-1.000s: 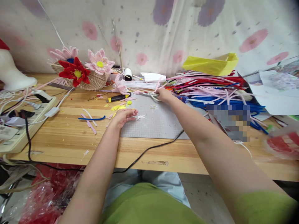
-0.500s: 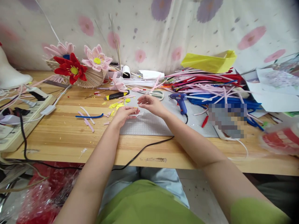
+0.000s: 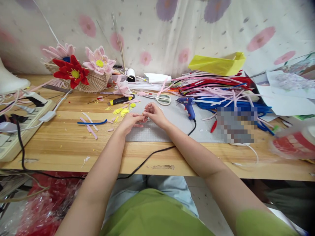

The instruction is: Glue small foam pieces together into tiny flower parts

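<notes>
Left hand [image 3: 130, 122], one: above the mat [image 3: 147, 136], left part; we see thumb and fingers together on a white piece [image 3: 145, 120], mostly hidden, too small for us to identify. Right hand [image 3: 155, 115], one: above the same part of the mat, fingertips bunched against the left's; whether they clamp the piece we cannot tell. Scissors [image 3: 158, 98], one pair: on the mat's far edge. Glue gun [image 3: 188, 105], one, blue: on the mat's right half. Knife [image 3: 121, 100], one, black and yellow: just left of the mat's far corner. Yellow scraps [image 3: 124, 111], several: beside the mat's left edge. Blue stem [image 3: 92, 123], one: farther left of the mat, across pale strips [image 3: 92, 131]. Red flower [image 3: 73, 72], one: beyond the mat, far left.
</notes>
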`<state>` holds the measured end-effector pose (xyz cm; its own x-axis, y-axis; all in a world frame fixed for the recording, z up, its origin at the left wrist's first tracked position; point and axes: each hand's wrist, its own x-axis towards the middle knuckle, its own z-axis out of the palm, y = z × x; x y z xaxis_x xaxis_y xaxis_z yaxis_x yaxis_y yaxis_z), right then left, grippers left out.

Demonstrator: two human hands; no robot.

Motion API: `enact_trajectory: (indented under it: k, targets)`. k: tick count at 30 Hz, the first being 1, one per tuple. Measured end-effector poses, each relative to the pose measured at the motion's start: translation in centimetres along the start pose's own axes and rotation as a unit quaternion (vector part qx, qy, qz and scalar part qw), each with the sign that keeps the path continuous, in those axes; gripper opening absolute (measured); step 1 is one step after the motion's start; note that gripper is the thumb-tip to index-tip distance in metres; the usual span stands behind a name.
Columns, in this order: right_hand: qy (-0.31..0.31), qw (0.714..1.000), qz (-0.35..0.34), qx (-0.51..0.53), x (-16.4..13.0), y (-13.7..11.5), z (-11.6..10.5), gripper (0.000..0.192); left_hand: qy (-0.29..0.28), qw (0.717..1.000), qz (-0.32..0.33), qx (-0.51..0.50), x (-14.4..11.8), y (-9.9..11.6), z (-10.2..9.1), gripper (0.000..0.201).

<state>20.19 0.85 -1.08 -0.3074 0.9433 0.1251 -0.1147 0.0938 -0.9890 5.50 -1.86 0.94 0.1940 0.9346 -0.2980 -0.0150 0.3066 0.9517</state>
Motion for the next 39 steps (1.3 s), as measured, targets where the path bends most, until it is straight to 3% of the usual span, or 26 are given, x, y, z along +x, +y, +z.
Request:
enact_trajectory:
  k: [10, 28, 35, 39]
  targets:
    - [-0.009, 1.000, 0.018, -0.007, -0.4, -0.2, -0.7, 0.041, 0.002, 1.000, 0.008, 0.027, 0.1, -0.2, -0.1, 0.033]
    - [0.065, 0.996, 0.055, 0.034, -0.3, -0.7, -1.3, 0.035, 0.016, 0.999, 0.000, 0.048, 0.0, 0.0, 0.0, 0.036]
    - [0.173, 0.984, 0.042, 0.007, 0.3, -2.6, -4.2, 0.034, 0.020, 0.998, 0.020, 0.059, -0.3, 0.3, -0.1, 0.036]
    - [0.169, 0.985, 0.016, -0.044, -0.5, -3.2, -6.7, 0.031, 0.019, 0.997, 0.038, 0.058, -0.2, 0.6, -0.3, 0.037]
